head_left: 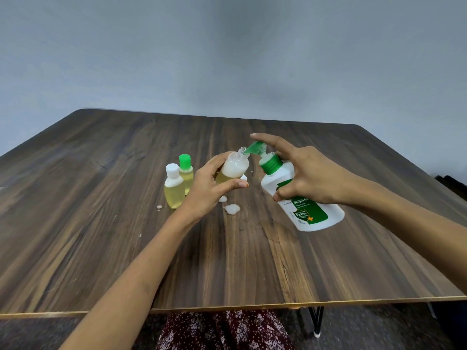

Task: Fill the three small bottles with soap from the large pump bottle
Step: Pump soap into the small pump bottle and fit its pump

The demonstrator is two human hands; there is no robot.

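Note:
My left hand (209, 185) grips an uncapped small bottle (233, 166), tilted, holding yellow liquid with white foam above it. My right hand (308, 173) holds the large white pump bottle (303, 205) lifted and tilted left, thumb on its body and forefinger lying on the green pump head (256, 147). The pump spout meets the small bottle's open neck. Two capped small bottles stand at the left: one with a white cap (173, 186), one with a green cap (186, 171), both with yellow liquid.
White foam blobs (232, 208) and small drips lie on the dark wooden table (101, 236) below my hands. A small white piece, likely the loose cap (244, 177), peeks out behind the held bottle. A grey wall stands behind.

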